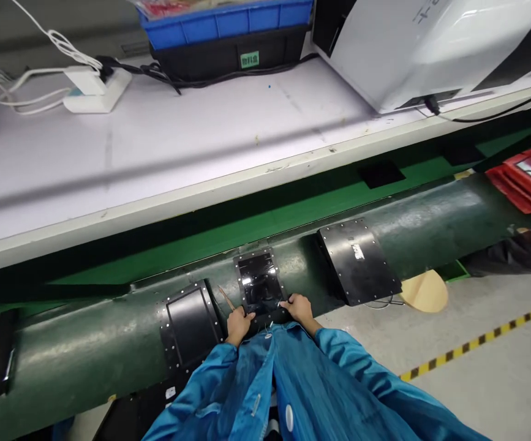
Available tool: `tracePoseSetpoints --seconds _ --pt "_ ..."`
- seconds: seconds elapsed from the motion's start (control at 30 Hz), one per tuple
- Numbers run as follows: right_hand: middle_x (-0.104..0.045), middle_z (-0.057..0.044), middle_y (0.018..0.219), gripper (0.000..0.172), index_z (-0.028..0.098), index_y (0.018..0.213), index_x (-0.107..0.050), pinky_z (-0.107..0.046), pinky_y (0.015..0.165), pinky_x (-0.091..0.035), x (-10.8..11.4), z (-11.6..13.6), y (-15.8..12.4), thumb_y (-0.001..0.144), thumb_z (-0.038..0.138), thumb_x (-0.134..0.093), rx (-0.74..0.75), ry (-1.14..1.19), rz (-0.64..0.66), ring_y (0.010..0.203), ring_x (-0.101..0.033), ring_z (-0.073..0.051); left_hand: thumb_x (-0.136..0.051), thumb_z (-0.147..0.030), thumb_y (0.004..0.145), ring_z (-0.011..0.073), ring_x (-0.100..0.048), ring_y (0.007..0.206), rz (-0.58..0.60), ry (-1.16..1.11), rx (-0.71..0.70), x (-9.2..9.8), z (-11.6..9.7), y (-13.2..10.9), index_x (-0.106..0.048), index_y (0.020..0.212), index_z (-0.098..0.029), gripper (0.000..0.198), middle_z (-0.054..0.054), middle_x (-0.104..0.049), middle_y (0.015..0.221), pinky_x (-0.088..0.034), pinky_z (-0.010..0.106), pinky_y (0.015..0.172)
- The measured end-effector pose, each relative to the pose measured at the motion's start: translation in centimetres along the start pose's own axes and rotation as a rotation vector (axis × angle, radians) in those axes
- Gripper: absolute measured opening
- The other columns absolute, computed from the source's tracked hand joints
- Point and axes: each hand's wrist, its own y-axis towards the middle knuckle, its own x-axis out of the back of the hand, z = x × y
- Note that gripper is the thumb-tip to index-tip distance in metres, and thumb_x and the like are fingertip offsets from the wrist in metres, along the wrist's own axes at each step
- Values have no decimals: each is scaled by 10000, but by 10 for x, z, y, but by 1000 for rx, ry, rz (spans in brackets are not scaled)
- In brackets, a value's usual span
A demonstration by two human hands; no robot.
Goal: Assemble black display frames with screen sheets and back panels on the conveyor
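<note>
A black framed panel (259, 282) with a glossy dark middle and small light dots along its border lies on the dark green surface in front of me. My left hand (239, 324) is closed at its near left corner, thumb on the frame. A thin brownish stick-like thing (226, 298) points up and left from that hand; whether the fingers hold it I cannot tell. At the near right corner, my right hand (299, 307) grips the edge with the thumb on top and the other fingers curled. The panel's near edge is partly hidden by my blue jacket.
Similar black panels lie to the left (192, 327) and right (359, 260) on the green conveyor-like surface (86, 343). Beyond it runs a white shelf (192, 141) with a power strip (97, 92), a blue bin (228, 21) and a white machine (412, 49). A red sleeve (529, 177) shows at right.
</note>
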Motion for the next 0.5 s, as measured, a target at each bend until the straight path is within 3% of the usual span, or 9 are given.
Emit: tracePoseSetpoints --seconds 0.13,0.23,0.3,0.37,0.43,0.5 --pt "-805 -84 1042 237 234 908 -792 -288 788 -470 -6 -27 -8 814 444 -847 86 -89 133 1024 -744 -268 -761 -461 900 277 -758 1057 139 33 -48 -18 21 -20 -702 871 -201 268 107 -803 1028 -499 299 820" --pt "-798 -79 1057 280 238 1031 -788 -302 832 -482 6 -26 12 853 453 -807 212 -44 112 1033 -739 -268 -726 -474 925 271 -760 1023 67 14 -55 -16 23 -15 -718 916 -218 257 85 -797 988 -506 306 826" --pt "-769 -104 1195 456 234 1296 -717 -316 899 -488 26 -6 39 909 471 -749 265 21 -24 1101 -722 -268 -653 -430 985 263 -746 1074 -119 -28 -72 2 9 3 -709 1146 -220 271 95 -783 1111 -512 312 873" --pt "-690 -155 1370 642 210 1524 -552 -329 960 -483 48 26 68 956 472 -697 315 59 -132 1178 -695 -269 -616 -387 1011 262 -708 1185 -294 -76 -117 28 -14 29 -606 1402 -213 428 135 -705 1340 -511 324 944" --pt "-628 -182 1448 663 198 1578 -487 -336 990 -472 65 58 93 987 445 -660 392 39 -141 1209 -681 -268 -629 -381 1009 258 -670 1255 -375 -132 -168 57 -34 60 -538 1504 -208 532 162 -612 1469 -498 329 1002" --pt "-643 -164 1418 548 213 1489 -573 -329 993 -459 71 81 112 982 396 -671 480 -20 -95 1201 -680 -264 -690 -366 975 233 -673 1214 -358 -183 -220 81 -45 88 -633 1399 -217 453 133 -649 1387 -488 313 1020"
